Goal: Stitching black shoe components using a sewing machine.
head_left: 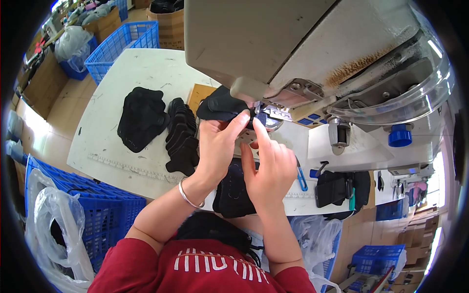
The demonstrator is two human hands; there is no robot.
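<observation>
A black padded fabric piece [222, 105] lies under the needle area of a large pale sewing machine [249, 44]. My left hand [217, 144] pinches its near edge, thumb on top, close to the shiny metal presser foot [268, 115]. Beside it, my right hand [271, 168] has its index fingertip on the same edge, thumb lower and other fingers curled; its exact grip is partly hidden. Another black fabric piece [233, 193] lies on the table below my hands. To the left are a stack of black pieces [141, 119] and an overlapping row of black pieces [181, 136].
A blue-handled snipping tool [301, 179] and a dark phone-like object [330, 192] lie right on the white table [105, 132]. Blue crates [110, 210] with plastic bags flank me; another blue crate [124, 41] stands beyond. The machine head overhangs my hands.
</observation>
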